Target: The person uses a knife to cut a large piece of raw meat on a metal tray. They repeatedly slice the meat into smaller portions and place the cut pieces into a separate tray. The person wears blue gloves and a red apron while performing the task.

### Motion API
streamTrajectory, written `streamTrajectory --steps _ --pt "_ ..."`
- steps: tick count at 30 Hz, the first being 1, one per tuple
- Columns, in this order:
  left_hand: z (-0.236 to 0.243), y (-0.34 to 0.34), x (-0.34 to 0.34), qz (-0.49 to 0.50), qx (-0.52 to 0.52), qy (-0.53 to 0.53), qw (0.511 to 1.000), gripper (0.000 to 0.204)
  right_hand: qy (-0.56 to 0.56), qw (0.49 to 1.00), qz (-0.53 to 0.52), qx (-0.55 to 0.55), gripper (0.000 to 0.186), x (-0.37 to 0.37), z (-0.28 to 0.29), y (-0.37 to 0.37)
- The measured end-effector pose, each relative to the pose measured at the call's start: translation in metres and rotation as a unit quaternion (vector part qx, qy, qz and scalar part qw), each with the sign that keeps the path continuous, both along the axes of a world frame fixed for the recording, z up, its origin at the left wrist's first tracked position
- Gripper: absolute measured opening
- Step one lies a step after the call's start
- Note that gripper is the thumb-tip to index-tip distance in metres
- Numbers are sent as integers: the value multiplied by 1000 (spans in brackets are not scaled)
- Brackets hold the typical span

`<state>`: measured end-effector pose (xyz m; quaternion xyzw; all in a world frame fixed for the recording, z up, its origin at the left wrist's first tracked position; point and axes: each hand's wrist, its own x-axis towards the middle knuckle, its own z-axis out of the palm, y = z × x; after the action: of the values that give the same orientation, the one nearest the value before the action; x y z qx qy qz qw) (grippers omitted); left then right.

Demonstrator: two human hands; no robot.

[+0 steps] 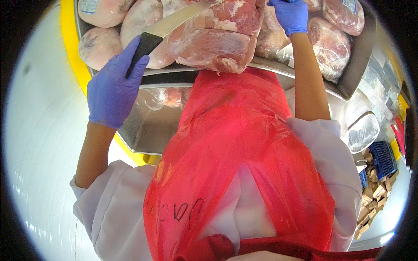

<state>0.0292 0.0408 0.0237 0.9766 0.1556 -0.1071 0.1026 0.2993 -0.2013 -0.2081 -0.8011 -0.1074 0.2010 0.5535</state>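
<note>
My left hand, in a purple-blue glove, is closed around the black handle of a knife. Its broad blade slants up to the right, lying over a large piece of raw meat with pink flesh and white fat. My right hand, gloved the same way, is at the top edge, to the right of that meat. Its fingers look curled, partly cut off by the frame, and a bit of dark blue shows at them; what they hold cannot be made out.
Several wrapped meat pieces fill the metal tray around the large one. Below it, another metal bin holds some wrapped meat. A yellow edge runs along the left. Blue crates and cardboard pieces lie at the right.
</note>
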Motion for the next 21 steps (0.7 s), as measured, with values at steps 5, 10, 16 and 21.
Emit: streamTrajectory --steps 5,10,16,21 --pt "32 -30 48 -48 112 118 985 40 -21 997 -7 -68 15 -30 -20 -18" --pt "29 -22 71 -70 96 135 984 40 57 998 -39 13 23 -62 -30 -29" --pt "-49 0 4 31 -23 16 999 41 17 997 -67 30 28 -80 -21 -21" --pt "-119 37 -7 28 -21 1 999 43 66 996 -58 23 28 -78 -15 -25"
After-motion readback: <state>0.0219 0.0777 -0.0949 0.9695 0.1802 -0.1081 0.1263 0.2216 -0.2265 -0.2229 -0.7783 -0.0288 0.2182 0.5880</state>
